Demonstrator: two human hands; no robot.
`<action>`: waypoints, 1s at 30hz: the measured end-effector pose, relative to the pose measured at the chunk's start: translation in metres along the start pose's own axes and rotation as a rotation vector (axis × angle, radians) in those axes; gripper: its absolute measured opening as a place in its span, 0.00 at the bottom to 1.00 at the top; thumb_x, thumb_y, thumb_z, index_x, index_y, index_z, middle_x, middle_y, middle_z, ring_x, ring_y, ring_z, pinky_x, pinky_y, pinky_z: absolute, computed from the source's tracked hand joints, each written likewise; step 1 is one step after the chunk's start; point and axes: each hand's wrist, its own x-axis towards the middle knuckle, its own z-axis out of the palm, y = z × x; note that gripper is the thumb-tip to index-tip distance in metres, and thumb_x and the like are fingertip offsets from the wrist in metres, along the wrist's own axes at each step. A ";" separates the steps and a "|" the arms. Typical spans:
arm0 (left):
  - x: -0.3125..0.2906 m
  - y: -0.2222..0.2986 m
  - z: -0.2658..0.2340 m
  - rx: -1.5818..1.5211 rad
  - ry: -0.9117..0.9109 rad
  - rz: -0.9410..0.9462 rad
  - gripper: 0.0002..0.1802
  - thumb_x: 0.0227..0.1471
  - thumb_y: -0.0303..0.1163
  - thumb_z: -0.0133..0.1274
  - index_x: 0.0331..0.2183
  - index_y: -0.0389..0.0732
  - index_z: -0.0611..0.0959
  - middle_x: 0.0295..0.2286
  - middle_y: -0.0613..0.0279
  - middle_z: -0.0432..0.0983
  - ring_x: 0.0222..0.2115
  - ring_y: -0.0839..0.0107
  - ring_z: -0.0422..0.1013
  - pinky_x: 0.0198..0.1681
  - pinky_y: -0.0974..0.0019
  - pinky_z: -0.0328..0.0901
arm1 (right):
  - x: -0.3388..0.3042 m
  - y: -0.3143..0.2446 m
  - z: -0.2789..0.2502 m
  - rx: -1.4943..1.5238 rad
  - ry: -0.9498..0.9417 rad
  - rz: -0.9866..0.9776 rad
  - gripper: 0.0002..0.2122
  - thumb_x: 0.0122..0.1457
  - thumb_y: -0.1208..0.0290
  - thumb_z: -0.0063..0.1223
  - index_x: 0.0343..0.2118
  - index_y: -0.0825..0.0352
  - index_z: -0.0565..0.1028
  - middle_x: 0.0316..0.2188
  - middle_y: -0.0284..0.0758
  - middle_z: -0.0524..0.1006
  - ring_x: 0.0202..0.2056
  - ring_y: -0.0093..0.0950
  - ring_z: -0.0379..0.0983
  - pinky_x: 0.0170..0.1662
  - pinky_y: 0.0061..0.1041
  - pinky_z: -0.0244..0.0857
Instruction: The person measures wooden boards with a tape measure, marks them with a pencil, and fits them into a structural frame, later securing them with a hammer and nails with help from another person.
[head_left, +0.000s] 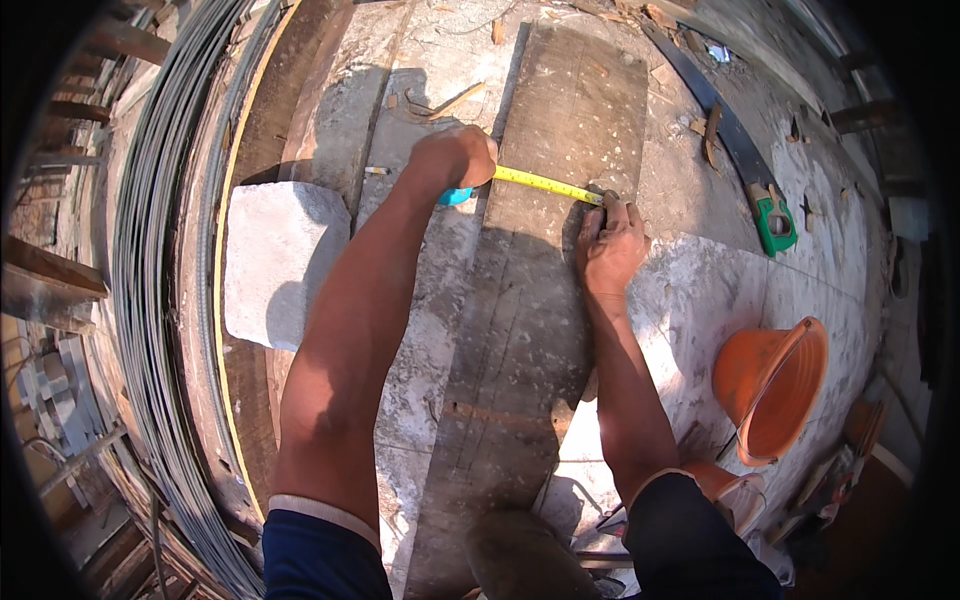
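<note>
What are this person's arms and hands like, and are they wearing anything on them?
Both arms are bare from the upper arm down, with no gloves, watch or rings to be seen on the left hand or the right hand. Short dark navy sleeves cover the upper arms, each ending in a pale band at the hem.

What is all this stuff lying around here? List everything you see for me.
plank: one, grey-brown, lengthwise down the middle
tape measure: one, yellow blade with blue case, stretched across the plank
stone block: one, pale grey, left of the plank
steel rods: a bundle, grey, along the left edge
handsaw: one, dark blade with green handle, upper right
bucket: one, orange, tipped, at right
pencil: one, pale, by the left hand
left hand: grip on the tape case
right hand: pressing the blade's end at the plank's right edge
</note>
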 end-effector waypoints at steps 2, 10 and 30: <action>0.001 0.006 0.001 0.003 0.006 -0.045 0.14 0.50 0.32 0.50 0.37 0.44 0.86 0.28 0.60 0.83 0.32 0.65 0.78 0.39 0.61 0.70 | 0.002 0.002 -0.002 -0.032 -0.067 0.014 0.14 0.53 0.67 0.57 0.42 0.64 0.77 0.36 0.40 0.78 0.41 0.41 0.74 0.45 0.42 0.60; 0.001 -0.002 0.009 -0.081 0.112 0.011 0.12 0.49 0.31 0.52 0.35 0.43 0.86 0.27 0.55 0.82 0.30 0.63 0.79 0.39 0.61 0.70 | 0.014 0.011 -0.013 -0.051 -0.126 -0.121 0.11 0.53 0.67 0.57 0.38 0.64 0.77 0.35 0.41 0.78 0.40 0.39 0.74 0.44 0.42 0.58; -0.092 0.012 0.064 -0.301 0.489 -0.176 0.18 0.60 0.44 0.46 0.43 0.42 0.79 0.35 0.48 0.81 0.37 0.45 0.76 0.40 0.47 0.68 | -0.009 0.013 -0.027 0.464 -0.012 0.071 0.13 0.57 0.72 0.47 0.43 0.72 0.69 0.34 0.51 0.72 0.37 0.47 0.69 0.45 0.42 0.61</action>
